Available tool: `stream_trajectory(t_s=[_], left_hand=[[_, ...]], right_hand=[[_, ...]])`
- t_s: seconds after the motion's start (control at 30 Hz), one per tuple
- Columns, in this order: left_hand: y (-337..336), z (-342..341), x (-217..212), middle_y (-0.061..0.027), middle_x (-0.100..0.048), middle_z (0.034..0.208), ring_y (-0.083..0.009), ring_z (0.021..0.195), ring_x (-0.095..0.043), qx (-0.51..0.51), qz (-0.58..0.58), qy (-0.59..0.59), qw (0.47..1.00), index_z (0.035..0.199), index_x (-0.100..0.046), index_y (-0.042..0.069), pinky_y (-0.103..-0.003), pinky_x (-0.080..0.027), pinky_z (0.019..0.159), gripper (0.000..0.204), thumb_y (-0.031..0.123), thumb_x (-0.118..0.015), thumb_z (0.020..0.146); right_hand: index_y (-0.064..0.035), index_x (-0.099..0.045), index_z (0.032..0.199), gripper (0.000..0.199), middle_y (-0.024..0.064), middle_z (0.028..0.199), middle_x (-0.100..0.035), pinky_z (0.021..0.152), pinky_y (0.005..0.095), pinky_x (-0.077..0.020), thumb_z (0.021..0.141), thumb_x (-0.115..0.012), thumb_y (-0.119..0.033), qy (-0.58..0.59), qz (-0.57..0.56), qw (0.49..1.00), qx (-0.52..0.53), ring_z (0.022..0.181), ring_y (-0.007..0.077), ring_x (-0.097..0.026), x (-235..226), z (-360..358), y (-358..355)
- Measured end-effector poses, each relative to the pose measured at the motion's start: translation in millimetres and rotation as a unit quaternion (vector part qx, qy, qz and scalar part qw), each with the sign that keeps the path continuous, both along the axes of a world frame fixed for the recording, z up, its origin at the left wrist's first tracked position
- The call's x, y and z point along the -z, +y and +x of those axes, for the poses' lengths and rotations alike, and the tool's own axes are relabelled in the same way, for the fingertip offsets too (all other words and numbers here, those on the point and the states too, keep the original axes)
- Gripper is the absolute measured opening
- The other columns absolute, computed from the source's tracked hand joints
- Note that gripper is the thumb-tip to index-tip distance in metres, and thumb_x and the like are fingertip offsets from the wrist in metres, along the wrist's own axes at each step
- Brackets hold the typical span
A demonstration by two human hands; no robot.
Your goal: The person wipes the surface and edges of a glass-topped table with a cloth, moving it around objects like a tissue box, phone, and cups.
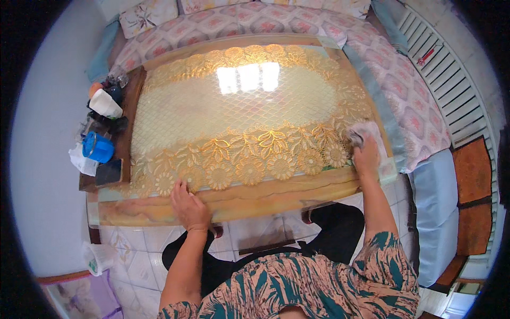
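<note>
A low table (pixel 255 199) stands before me, with a gold flower-patterned tablecloth (pixel 249 139) under a clear glossy cover. At the table's right side my right hand (pixel 366 158) is closed on a pale, crumpled cloth (pixel 366 129), pressed against the tabletop. Part of the cloth spreads out beyond my fingers. My left hand (pixel 190 208) rests on the near edge, left of the middle, its fingers lying on the cover and holding nothing.
A wooden tray (pixel 133 106) along the table's left side carries a blue cup (pixel 98 147), a white cup (pixel 105 104), tissues and dark items. A sofa with a patterned cover (pixel 414 106) borders the far and right sides. White slats (pixel 441 64) line the wall. A small bin (pixel 98 258) stands lower left.
</note>
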State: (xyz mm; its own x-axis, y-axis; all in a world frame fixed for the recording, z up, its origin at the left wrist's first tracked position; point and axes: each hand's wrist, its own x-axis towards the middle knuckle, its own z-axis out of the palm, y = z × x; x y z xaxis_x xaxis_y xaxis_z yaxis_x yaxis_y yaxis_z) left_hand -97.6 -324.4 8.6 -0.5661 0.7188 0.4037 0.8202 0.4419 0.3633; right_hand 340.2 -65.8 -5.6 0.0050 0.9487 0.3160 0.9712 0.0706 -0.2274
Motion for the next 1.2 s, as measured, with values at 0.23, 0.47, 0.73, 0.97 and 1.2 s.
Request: stream_trajectory(t_s=[0.23, 0.47, 0.73, 0.97, 1.2], left_hand=[[1, -1, 6, -0.0204, -0.048, 0.134, -0.0378, 0.126, -0.042, 0.002, -0.002, 0.013, 1.000, 0.124, -0.050, -0.001, -0.048, -0.029, 0.109, 0.041, 0.007, -0.050, 0.084], [0, -10, 12, -0.0210, -0.050, 0.132, -0.0380, 0.123, -0.045, 0.013, -0.010, 0.038, 0.999, 0.122, -0.052, -0.002, -0.047, -0.032, 0.107, 0.039, 0.008, -0.049, 0.085], [-3, -13, 6, -0.0227, -0.047, 0.134, -0.0391, 0.125, -0.044, 0.030, -0.020, 0.012, 0.999, 0.122, -0.051, -0.004, -0.046, -0.032, 0.107, 0.039, 0.008, -0.047, 0.086], [-8, -14, 9, -0.0236, -0.047, 0.134, -0.0391, 0.124, -0.043, 0.029, -0.019, -0.012, 0.999, 0.125, -0.050, -0.004, -0.046, -0.030, 0.108, 0.040, 0.009, -0.045, 0.088], [-5, -19, 18, -0.0229, -0.047, 0.133, -0.0387, 0.125, -0.041, 0.033, -0.026, 0.016, 0.999, 0.125, -0.049, -0.004, -0.046, -0.029, 0.108, 0.040, 0.011, -0.045, 0.088]], right_hand=[[-0.0133, -0.054, 0.131, 0.060, 0.0218, 0.139, -0.044, 0.107, 0.0509, -0.0299, 0.072, -0.065, -0.019, 0.066, 0.052, 0.981, -0.172, 0.131, 0.0373, -0.040, 8, -78, -100], [-0.0141, -0.051, 0.133, 0.069, 0.0176, 0.144, -0.040, 0.108, 0.0476, -0.0279, 0.068, -0.071, -0.027, 0.100, -0.014, 0.884, -0.457, 0.135, 0.0357, -0.033, -13, -230, -131], [-0.0139, -0.053, 0.132, 0.060, 0.0172, 0.145, -0.039, 0.110, 0.0471, -0.0262, 0.078, -0.065, -0.037, 0.075, -0.015, 0.936, -0.343, 0.137, 0.0315, -0.031, -2, -234, 29], [-0.0161, -0.048, 0.137, 0.054, 0.0137, 0.146, -0.039, 0.111, 0.0476, -0.0240, 0.087, -0.055, -0.035, 0.004, -0.051, 0.997, -0.057, 0.137, 0.0307, -0.031, -14, -44, 93], [-0.0172, -0.044, 0.140, 0.067, 0.0145, 0.147, -0.037, 0.109, 0.0464, -0.0262, 0.076, -0.064, -0.020, -0.005, -0.003, 1.000, 0.006, 0.136, 0.0343, -0.032, -5, 71, -30]])
